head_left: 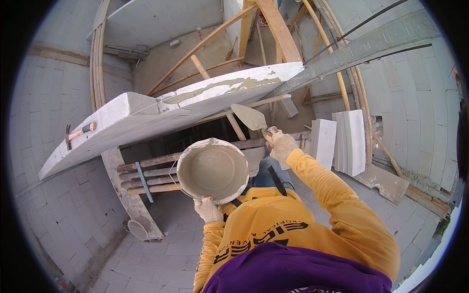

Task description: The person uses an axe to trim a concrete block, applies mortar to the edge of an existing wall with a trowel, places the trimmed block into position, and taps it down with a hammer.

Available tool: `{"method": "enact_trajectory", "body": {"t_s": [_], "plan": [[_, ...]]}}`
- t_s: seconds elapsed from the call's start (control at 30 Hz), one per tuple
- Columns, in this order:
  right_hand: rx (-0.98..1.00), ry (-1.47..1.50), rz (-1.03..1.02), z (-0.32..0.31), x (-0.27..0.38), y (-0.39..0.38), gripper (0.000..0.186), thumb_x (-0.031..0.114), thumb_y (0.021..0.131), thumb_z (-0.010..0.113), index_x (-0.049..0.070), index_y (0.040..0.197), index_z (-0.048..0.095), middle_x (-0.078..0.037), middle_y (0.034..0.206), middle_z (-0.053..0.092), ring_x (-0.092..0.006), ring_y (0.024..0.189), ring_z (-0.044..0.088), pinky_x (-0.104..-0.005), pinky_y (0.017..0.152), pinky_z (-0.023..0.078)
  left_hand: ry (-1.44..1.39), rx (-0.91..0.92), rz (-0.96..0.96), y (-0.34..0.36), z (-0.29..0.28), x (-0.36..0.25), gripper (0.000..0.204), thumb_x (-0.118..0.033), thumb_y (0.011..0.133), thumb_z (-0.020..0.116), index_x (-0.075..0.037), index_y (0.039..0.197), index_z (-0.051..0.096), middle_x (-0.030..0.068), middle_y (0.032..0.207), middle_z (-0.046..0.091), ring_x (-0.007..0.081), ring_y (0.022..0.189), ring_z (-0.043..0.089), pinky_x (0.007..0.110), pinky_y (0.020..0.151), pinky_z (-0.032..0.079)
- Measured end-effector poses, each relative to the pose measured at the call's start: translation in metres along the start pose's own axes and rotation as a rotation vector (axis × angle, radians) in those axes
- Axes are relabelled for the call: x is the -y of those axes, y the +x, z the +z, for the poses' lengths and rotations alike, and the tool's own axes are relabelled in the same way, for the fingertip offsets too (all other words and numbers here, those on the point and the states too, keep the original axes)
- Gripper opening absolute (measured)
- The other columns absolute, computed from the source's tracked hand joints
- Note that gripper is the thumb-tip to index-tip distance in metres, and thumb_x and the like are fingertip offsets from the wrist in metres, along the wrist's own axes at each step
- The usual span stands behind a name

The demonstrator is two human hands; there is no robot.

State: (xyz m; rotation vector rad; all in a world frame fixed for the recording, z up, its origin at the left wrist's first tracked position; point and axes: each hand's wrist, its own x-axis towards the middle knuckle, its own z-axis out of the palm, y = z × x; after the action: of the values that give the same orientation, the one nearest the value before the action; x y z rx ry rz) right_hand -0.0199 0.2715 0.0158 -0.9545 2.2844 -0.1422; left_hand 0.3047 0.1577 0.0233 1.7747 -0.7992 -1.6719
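Apparently mortaring, left grip (208,210) clasps bucket (184,169) at its six o'clock, right grip (283,145) trowel (248,116) toward one; next needs level blade.

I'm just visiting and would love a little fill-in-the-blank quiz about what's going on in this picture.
1. The person's right grip is closed on the handle of a ____.
2. The left grip holds the mortar-coated bucket by its ____, not by its wire handle.
3. In the picture, the hammer lies toward the ____ end of the white block wall.

Missing words: 1. trowel; 2. rim; 3. left.
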Motion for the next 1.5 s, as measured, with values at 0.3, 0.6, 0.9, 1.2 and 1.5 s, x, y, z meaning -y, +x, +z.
{"method": "enact_trajectory", "body": {"t_s": [0.3, 0.6, 0.9, 1.2, 1.5], "plan": [[0.2, -0.414, -0.52, -0.091, 0.074, -0.034, 0.024, 0.023, 0.09, 0.067, 0.003, 0.102, 0.072, -0.019, 0.102, 0.072, -0.0367, 0.095, 0.072, -0.0455, 0.083, 0.057, 0.091, 0.046, 0.099, -0.014, 0.044, 0.01, 0.019, 0.003, 0.091, 0.054, 0.0, 0.108, 0.064, 0.0014, 0.093, 0.066, 0.0104, 0.083, 0.059, 0.026, 0.073, 0.048], [0.655, -0.388, -0.423, -0.058, 0.091, -0.029, 0.025, 0.025, 0.095, 0.062, 0.004, 0.106, 0.071, -0.02, 0.102, 0.076, -0.0345, 0.096, 0.075, -0.0477, 0.079, 0.058, 0.208, 0.075, 0.186, -0.018, 0.05, 0.03, 0.019, 0.001, 0.085, 0.06, 0.001, 0.102, 0.067, 0.0023, 0.087, 0.065, 0.012, 0.079, 0.055, 0.029, 0.072, 0.047], [0.557, 0.741, -0.036, -0.05, 0.023, -0.044, 0.05, 0.052, 0.1, 0.063, 0.002, 0.103, 0.06, -0.002, 0.072, 0.055, -0.0128, 0.057, 0.054, -0.0294, 0.055, 0.048, 0.157, 0.129, 0.176, 0.009, 0.053, 0.025, 0.017, 0.001, 0.084, 0.063, 0.003, 0.101, 0.063, 0.0064, 0.092, 0.066, 0.0152, 0.08, 0.057, 0.032, 0.074, 0.049], [-0.198, 1.59, 0.051, -0.019, 0.063, 0.002, 0.043, 0.035, 0.095, 0.075, 0.006, 0.113, 0.049, -0.002, 0.078, 0.056, -0.0112, 0.054, 0.055, -0.0267, 0.051, 0.047, 0.165, 0.29, 0.103, 0.038, 0.044, -0.016, 0.03, 0.011, 0.087, 0.052, 0.0, 0.113, 0.061, 0.0014, 0.1, 0.062, 0.0115, 0.083, 0.056, 0.026, 0.074, 0.047], [-0.814, 2.331, 0.175, -0.042, 0.073, 0.123, 0.044, 0.046, 0.095, 0.074, 0.015, 0.117, 0.051, -0.002, 0.086, 0.058, -0.0172, 0.071, 0.063, -0.0357, 0.058, 0.057, 0.256, 0.309, 0.055, 0.086, 0.023, -0.036, 0.038, 0.01, 0.088, 0.049, -0.002, 0.122, 0.059, 0.0008, 0.098, 0.061, 0.0124, 0.082, 0.057, 0.029, 0.075, 0.049]]}}
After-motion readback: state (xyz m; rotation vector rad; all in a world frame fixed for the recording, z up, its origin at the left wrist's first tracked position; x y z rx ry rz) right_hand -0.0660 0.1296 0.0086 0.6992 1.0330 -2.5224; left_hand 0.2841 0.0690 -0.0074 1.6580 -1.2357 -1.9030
